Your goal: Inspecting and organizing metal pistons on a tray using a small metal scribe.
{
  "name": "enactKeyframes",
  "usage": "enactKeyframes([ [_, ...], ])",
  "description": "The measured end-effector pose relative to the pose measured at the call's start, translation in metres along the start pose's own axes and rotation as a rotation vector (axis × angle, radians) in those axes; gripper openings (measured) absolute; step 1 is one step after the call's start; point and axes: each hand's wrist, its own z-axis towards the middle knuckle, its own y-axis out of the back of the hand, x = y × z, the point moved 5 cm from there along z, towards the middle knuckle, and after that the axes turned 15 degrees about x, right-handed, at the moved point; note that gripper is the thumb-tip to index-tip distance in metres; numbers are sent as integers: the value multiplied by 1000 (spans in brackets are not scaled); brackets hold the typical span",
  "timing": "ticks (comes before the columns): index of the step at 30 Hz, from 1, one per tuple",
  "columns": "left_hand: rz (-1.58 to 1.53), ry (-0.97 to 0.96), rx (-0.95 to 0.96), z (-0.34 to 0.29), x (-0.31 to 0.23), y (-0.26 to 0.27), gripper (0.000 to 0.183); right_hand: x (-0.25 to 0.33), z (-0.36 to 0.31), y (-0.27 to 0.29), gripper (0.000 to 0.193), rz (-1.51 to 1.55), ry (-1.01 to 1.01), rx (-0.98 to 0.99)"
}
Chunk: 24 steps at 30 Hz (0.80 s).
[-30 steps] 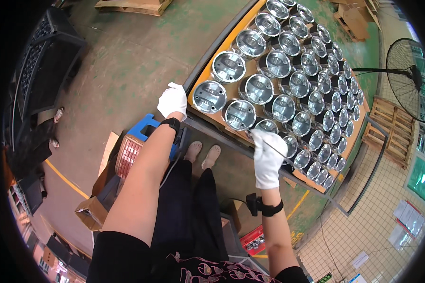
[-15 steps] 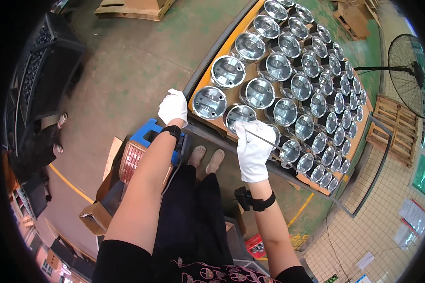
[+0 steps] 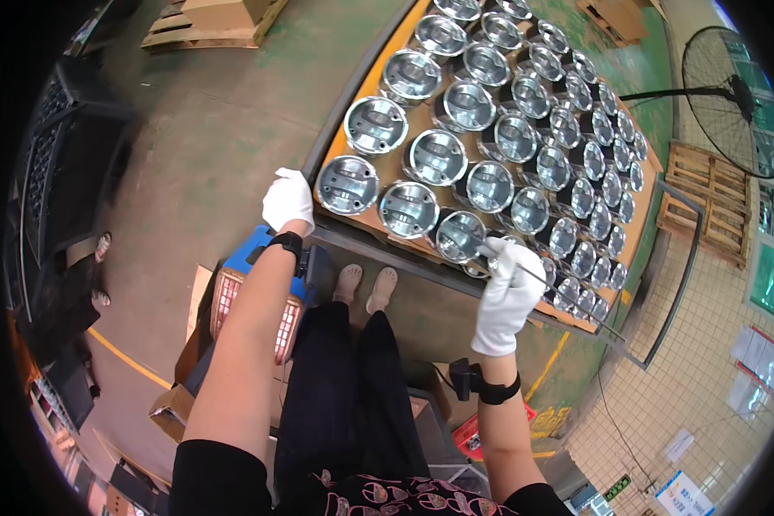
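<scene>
Many shiny metal pistons stand crown up in rows on a cart; a front-row piston (image 3: 408, 209) shows small holes in its top. My left hand (image 3: 289, 202), in a white glove, is closed around the dark frame (image 3: 353, 230) of the cart at its near left corner. My right hand (image 3: 509, 292), also gloved in white, pinches a thin metal rod (image 3: 568, 305) that slants down to the right across the front rows. Its fingertips are beside another front-row piston (image 3: 461, 236) and hide part of the pistons behind.
Beneath the pistons lies a brown board (image 3: 365, 215). A blue-framed fan heater (image 3: 254, 249) stands on the floor by my left forearm. A big black fan (image 3: 740, 99) and wooden pallets (image 3: 705, 202) are at the right. Dark racks (image 3: 82, 146) stand at the far left.
My right hand has moved right along the front row with the rod, from the second piston to beyond the third. My left hand stays on the corner; the whole view has shifted.
</scene>
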Motion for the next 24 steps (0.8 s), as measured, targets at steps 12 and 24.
enactKeyframes([
  [12, 62, -22, 1, 5, 5, -2, 67, -60, -19, 30, 18, -141, -83, -23],
  [24, 60, -52, 4, 7, 4, -7, 68, -70, -2, 26, 19, -332, -53, 12],
])
